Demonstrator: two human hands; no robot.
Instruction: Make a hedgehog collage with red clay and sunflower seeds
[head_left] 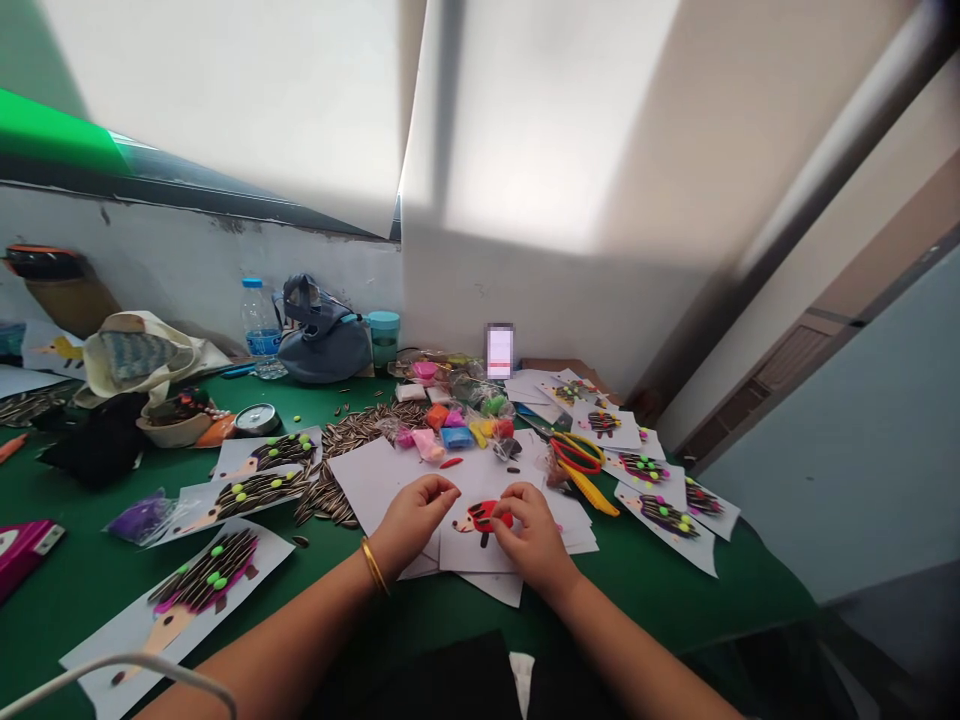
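On a white paper sheet (456, 553) in front of me lies a small hedgehog figure (480, 516) with a red clay body, a pale snout and a few dark seeds on it. My right hand (534, 545) reaches over its right side, thumb and fingertips drawn together at the red clay; anything between them is too small to make out. Left of the figure, my left hand (411, 520) hovers above the paper in a pinch, and its content, if any, cannot be seen. Beyond the hands are a red clay strip (451, 463) and a pile of striped sunflower seeds (337, 485).
Bagged coloured clay (456, 437) lies behind the papers, near yellow-and-red-handled scissors (581, 455). Finished hedgehog cards (664, 515) lie right, with another large card (191, 610) left. A phone (499, 352), water bottle (261, 335) and blue bag (322, 345) stand along the wall.
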